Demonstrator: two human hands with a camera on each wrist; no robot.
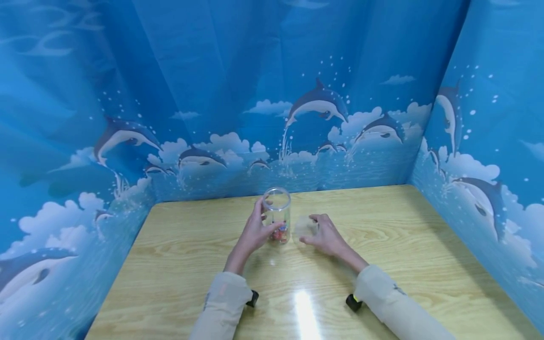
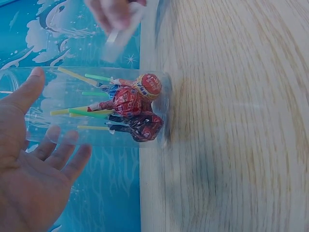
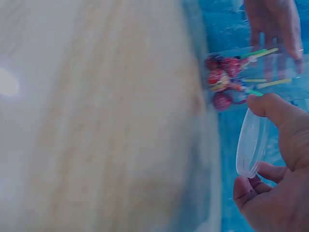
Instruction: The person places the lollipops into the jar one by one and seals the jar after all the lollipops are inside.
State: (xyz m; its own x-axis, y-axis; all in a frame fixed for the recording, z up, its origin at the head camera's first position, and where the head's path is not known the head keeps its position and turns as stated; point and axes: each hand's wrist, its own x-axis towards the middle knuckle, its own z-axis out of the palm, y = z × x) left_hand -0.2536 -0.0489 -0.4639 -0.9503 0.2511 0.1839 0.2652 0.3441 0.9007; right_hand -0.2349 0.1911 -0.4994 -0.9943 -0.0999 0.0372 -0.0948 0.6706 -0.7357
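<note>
A clear, open-topped plastic jar (image 1: pixel 281 210) stands upright near the table's far edge. Several lollipops (image 2: pixel 130 104) in red and dark wrappers lie heads down at its bottom, their green and yellow sticks pointing up. My left hand (image 1: pixel 256 230) holds the jar from the left, thumb on the near side and fingers around the far side. To the right of the jar, my right hand (image 1: pixel 326 237) grips a round translucent lid (image 3: pixel 252 140) by its edge between thumb and fingers. The lid is tilted on edge, apart from the jar's rim.
The wood-grain table (image 1: pixel 178 264) reaches back to a blue curtain (image 1: pixel 238 94) printed with dolphins, which also closes off the left and right sides. A bright light reflection lies on the tabletop between my forearms.
</note>
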